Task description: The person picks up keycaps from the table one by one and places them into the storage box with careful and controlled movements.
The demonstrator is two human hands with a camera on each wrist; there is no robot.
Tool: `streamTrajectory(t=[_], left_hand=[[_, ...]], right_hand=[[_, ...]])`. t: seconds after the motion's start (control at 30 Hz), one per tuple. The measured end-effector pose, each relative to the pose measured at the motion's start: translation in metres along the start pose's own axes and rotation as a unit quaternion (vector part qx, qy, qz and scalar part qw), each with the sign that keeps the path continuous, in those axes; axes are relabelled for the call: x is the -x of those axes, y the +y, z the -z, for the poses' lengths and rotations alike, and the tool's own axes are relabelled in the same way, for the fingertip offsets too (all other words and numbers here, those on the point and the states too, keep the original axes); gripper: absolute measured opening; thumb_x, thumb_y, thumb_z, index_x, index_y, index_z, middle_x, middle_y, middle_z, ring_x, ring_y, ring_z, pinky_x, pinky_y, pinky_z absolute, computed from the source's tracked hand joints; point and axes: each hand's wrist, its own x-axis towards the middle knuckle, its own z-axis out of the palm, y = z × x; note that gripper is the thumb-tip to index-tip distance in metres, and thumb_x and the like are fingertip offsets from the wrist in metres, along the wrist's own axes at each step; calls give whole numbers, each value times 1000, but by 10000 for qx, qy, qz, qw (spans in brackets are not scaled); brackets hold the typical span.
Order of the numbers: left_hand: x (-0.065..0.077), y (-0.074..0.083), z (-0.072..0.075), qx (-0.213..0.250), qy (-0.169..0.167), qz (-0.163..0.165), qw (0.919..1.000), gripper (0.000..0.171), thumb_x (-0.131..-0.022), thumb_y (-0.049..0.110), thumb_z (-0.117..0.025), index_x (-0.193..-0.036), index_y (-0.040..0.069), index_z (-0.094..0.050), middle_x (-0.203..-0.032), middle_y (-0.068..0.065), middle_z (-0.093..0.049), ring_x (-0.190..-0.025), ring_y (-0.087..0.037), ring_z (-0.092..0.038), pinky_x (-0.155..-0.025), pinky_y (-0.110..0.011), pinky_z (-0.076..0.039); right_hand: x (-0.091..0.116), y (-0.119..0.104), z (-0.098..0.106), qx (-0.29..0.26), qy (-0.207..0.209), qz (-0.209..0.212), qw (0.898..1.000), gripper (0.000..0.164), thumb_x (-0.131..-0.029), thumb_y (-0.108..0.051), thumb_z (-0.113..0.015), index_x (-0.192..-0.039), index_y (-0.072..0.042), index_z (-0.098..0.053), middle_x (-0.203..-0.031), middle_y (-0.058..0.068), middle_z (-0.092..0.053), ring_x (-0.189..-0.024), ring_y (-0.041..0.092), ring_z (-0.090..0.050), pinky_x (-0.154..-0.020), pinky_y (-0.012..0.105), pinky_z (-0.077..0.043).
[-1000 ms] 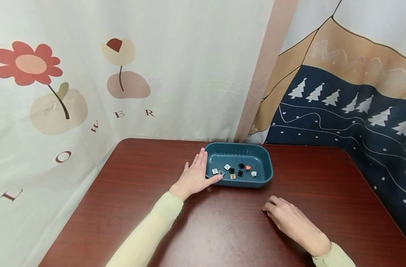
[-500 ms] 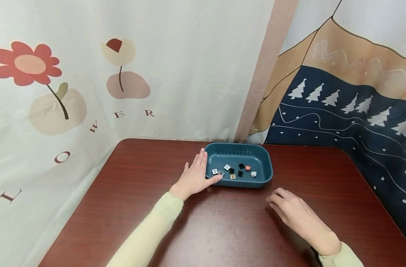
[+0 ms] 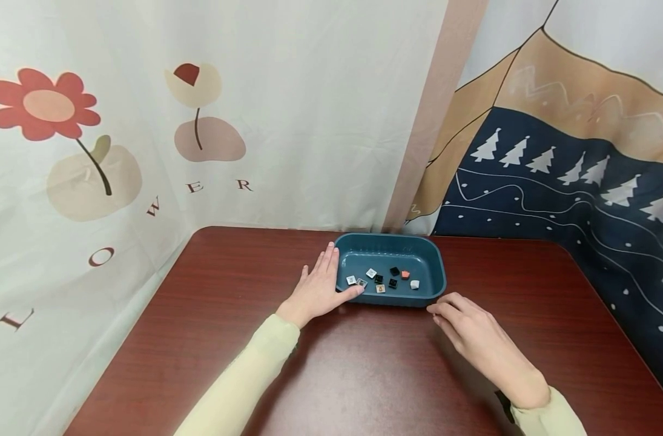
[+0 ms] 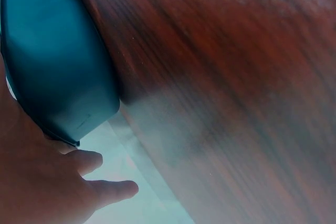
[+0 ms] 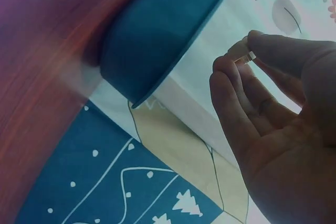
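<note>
A teal tray [image 3: 390,298] stands at the back of the table with several small square keycaps [image 3: 392,283] in it, white, black, orange and beige. My left hand [image 3: 319,287] rests against the tray's left end, fingers straight along the wall and thumb over the front rim. The left wrist view shows that hand [image 4: 42,182] beside the tray wall [image 4: 63,61]. My right hand [image 3: 484,339] is just outside the tray's front right corner. Between its thumb and fingertips it pinches a small pale piece, seemingly a keycap [image 5: 239,52], in the right wrist view.
The dark red wooden table [image 3: 244,266] extends around the tray. Behind it hang a white curtain [image 3: 309,121] with flower prints and a navy cloth [image 3: 527,200] with tree prints, close to the table's back edge.
My right hand has lifted off the table and moved forward to the tray's front right corner. The left hand and the tray have stayed in place.
</note>
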Motion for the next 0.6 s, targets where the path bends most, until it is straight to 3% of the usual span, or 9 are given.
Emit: streamTrajectory(t=[0.27, 0.6], left_hand=[[0, 1, 1, 15, -16, 3, 10000, 115, -91, 82, -48, -166, 4, -10, -174, -8, 0, -159, -30, -14, -119, -67, -19], [1, 1, 2, 19, -56, 4, 10000, 115, -91, 81, -48, -166, 4, -9, -174, -8, 1, -159, -30, -13, -119, -67, -18]], right_hand=[[-11, 1, -1, -65, 299, 104, 9995, 30, -79, 3, -86, -104, -10, -77, -101, 0, -67, -85, 12, -64, -71, 34, -60], [-26, 0, -1, -206, 314, -4, 9993, 30, -80, 3, -85, -107, -9, -77, -103, 1, -67, -86, 12, -63, -72, 35, -60]])
